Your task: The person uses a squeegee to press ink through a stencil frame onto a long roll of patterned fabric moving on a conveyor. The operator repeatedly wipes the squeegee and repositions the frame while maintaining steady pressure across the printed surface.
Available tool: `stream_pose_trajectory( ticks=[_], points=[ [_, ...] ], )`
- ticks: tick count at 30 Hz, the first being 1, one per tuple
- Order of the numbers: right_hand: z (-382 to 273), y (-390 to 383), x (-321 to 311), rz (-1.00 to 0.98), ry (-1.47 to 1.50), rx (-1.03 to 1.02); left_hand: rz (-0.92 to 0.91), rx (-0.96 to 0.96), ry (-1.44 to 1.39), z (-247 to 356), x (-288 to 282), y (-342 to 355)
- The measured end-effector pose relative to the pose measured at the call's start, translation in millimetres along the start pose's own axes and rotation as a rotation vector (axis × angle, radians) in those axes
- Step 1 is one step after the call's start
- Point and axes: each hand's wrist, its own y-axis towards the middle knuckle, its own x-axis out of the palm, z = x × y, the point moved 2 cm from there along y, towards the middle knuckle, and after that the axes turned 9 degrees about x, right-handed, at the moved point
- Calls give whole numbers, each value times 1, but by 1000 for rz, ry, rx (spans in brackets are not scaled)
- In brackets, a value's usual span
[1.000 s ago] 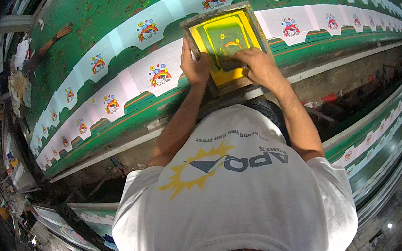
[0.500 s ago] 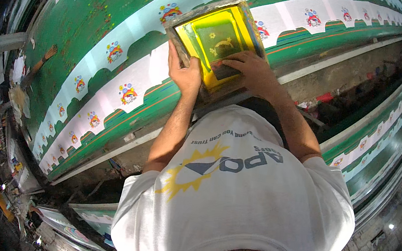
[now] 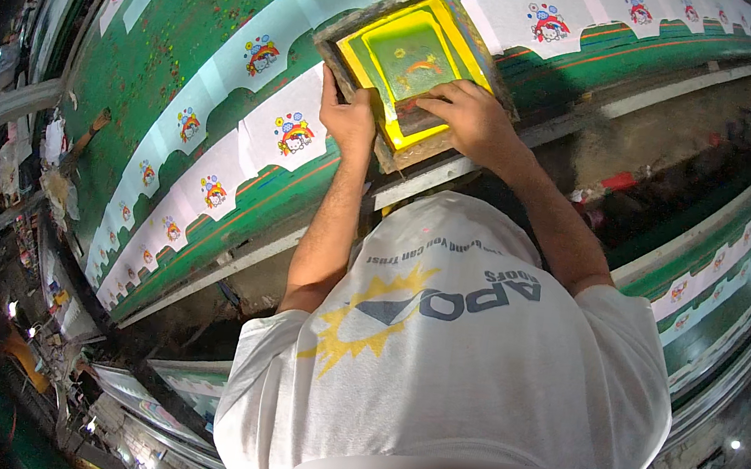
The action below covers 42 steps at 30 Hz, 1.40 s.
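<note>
A wooden-framed printing screen (image 3: 482, 47) with yellow-bordered, greenish mesh lies over the near row of white cloth pieces (image 3: 262, 134). My left hand (image 3: 348, 122) is closed on its left side, thumb on top of the wood. Inside the frame, at the near end of the mesh, the bent fingers of my right hand (image 3: 476, 126) press on a small dark reddish squeegee (image 3: 407, 108), partly hidden under them. A rainbow-like shape shows on the mesh above it. Cloth directly under the screen is hidden.
A long green table (image 3: 174, 54) carries pale blue cloth pieces (image 3: 228, 65) and white ones, printed with colourful cartoon figures. Another person's arm (image 3: 96, 124) reaches onto its far left. A dark gap with debris lies at right, beside another printed-cloth table (image 3: 719, 264).
The screen has moved left along the row relative to the cloths, and a print at its right edge is now fully uncovered. Both hands have moved with it. The view has also shifted.
</note>
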Motion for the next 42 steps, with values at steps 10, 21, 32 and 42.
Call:
stream_pose_trajectory(
  ticks=[10,21,32,42],
  points=[
    [-6,5,-4,-222,-134,62,46,-155,-150,2,-4,0],
    [-9,3,-15,-226,-83,91,-6,-36,29,4,-3,-2],
    [1,22,9,-54,-80,43,2,37,218,-5,-4,-4],
    [19,135,-2,-284,-119,114,-56,94,221,-10,-5,-15]
  ],
)
